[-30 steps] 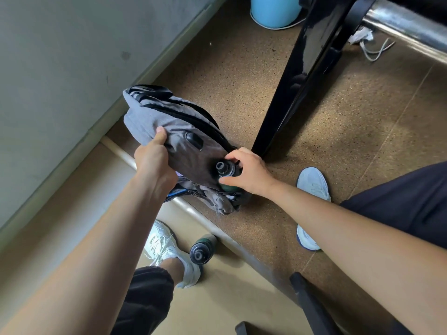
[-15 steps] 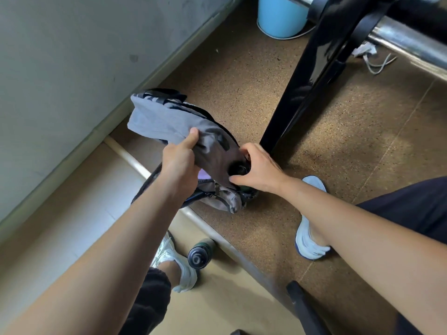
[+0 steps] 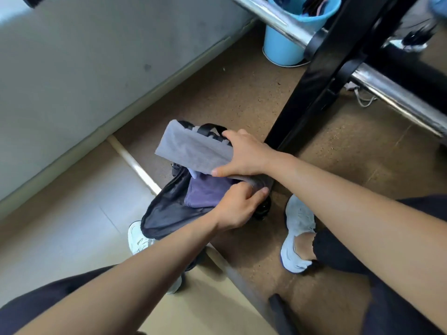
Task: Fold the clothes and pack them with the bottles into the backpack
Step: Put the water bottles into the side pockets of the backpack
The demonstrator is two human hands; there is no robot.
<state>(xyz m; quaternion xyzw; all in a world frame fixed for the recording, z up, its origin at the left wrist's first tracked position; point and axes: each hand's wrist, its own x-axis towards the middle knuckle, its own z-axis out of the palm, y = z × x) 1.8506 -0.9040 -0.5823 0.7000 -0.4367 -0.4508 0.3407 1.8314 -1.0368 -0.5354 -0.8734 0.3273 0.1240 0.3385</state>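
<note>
The right hand (image 3: 244,153) grips the backpack (image 3: 167,213) flap and the left hand (image 3: 238,205) clutches its rim; squeezing could rumple the folded clothes (image 3: 205,193).

There is only one view, from the person's head, tilted steeply down at the floor (image 3: 242,93). It sits close. The left arm (image 3: 121,286) and right arm (image 3: 362,209) run in from the near edge to the backpack (image 3: 167,213) at mid-frame. The wide lens bows the wall (image 3: 72,68) at far left and the black table leg (image 3: 321,76) at far right.
</note>
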